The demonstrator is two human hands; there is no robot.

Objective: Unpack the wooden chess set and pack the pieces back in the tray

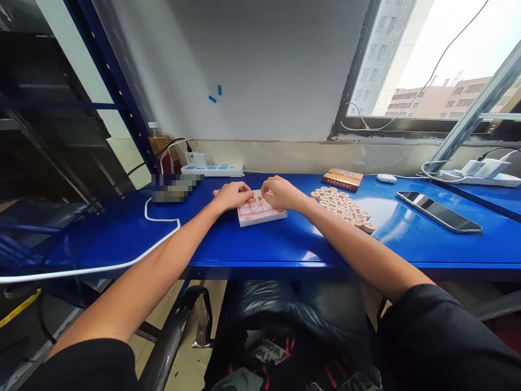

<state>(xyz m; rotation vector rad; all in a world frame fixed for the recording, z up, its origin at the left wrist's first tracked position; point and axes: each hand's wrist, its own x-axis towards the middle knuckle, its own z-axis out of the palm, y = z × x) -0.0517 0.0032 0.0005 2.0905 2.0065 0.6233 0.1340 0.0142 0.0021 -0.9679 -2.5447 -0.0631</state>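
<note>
"What lies at the left?"

"A white cable (122,267) loops over the blue table (211,244), with a white power strip (214,170) beyond it at the far edge. Then comes the left hand (232,194), reaching in with its fingers bent over the left part of a xiangqi board (262,216)."

"How does the board look?"

"Small, thick as a slab, with a plain white near side. Its pale top carries a grid of pinkish-red lines. It sits on the table between the two hands, and a pale round xiangqi piece (259,199) with a dark character lies on its far part."

"Are the hands clamped on anything?"

"The left fingertips are down by the board's pieces, but I can't tell whether they pinch one. The right hand (282,193) curls over the board's right side, its fingers bunched; whether they grip something is hidden."

"And to its right?"

"A cluster of wooden discs (344,205), light tan and thick-edged, each marked with a character too small to read. They lie face up, packed close, slanting toward the near right. Just beyond is a brown printed box (342,180); farther right, a dark-screened smartphone (439,212)."
</note>
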